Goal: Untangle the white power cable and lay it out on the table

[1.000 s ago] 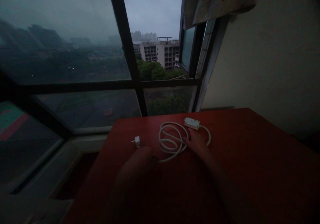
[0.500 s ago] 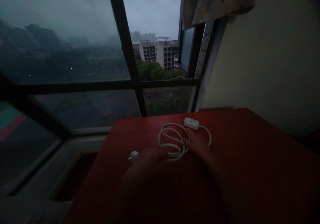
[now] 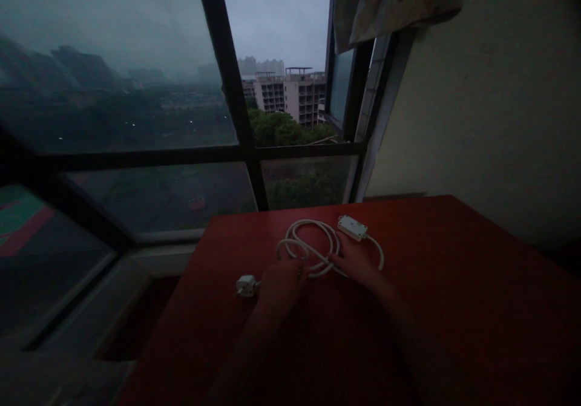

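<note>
Dimly lit as it is, I can make out the left hand [image 3: 281, 285] curled nearly closed, a strand of white cable [image 3: 312, 221] apparently pinched at its fingertips. Across from it, the right hand [image 3: 358, 264] is partly open, thumb and fingers astride the crossing loops; whether it truly grips, I cannot tell. Those loops lie on the reddish tabletop [image 3: 431, 255], between and just beyond the hands. Just left of the left hand, the plug [image 3: 246, 285] sits with its pins facing outward; a tug on its short lead could swing it round. Should the right hand lift, I suspect the springy coil would spread, and crossed strands might snag. Past it, the white block [image 3: 353, 227] lies near the far edge (rather too near for my taste), where a hard pull could drag it askew. Its top may bear markings, but they're too small and dark to read. Farther on, past the window frame [image 3: 246, 150], grey buildings [image 3: 304, 97] show no legible sign.
</note>
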Demonstrator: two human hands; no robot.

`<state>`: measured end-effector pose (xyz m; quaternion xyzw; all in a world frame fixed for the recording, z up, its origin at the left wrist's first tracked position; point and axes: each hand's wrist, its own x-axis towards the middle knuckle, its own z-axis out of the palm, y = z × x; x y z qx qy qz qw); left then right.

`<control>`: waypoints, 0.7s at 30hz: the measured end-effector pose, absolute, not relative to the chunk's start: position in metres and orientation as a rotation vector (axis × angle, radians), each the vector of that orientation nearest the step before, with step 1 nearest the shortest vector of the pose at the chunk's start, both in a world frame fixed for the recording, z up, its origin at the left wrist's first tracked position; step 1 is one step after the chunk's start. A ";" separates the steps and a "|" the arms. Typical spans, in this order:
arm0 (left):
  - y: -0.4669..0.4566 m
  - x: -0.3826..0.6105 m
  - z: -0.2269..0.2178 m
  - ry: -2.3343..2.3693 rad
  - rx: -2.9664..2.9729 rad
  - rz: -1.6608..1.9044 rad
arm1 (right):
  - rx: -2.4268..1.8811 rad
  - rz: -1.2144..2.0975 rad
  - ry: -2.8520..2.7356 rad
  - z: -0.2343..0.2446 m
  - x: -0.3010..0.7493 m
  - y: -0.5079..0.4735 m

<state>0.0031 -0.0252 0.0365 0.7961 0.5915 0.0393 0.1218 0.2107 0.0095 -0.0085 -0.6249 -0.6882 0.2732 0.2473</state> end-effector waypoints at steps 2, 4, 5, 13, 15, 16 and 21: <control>-0.027 0.007 0.035 1.663 2.358 0.118 | -1.709 0.746 -1.896 -0.010 0.209 0.009; -0.029 0.010 0.034 1.653 2.375 0.087 | -1.733 0.767 -1.927 -0.011 0.208 0.008; -0.030 0.011 0.034 1.656 2.380 0.068 | -1.751 0.774 -1.944 -0.011 0.208 0.007; -0.031 0.014 0.036 1.648 2.402 0.020 | -1.708 0.785 -2.067 -0.002 0.213 0.003; -0.031 0.015 0.035 1.625 2.395 0.020 | -1.678 0.794 -2.089 -0.001 0.215 0.003; -0.031 0.015 0.035 1.620 2.385 0.014 | -1.665 0.804 -2.098 -0.001 0.216 0.003; -0.029 0.011 0.032 1.558 2.380 0.023 | -1.668 0.798 -2.111 -0.003 0.216 0.003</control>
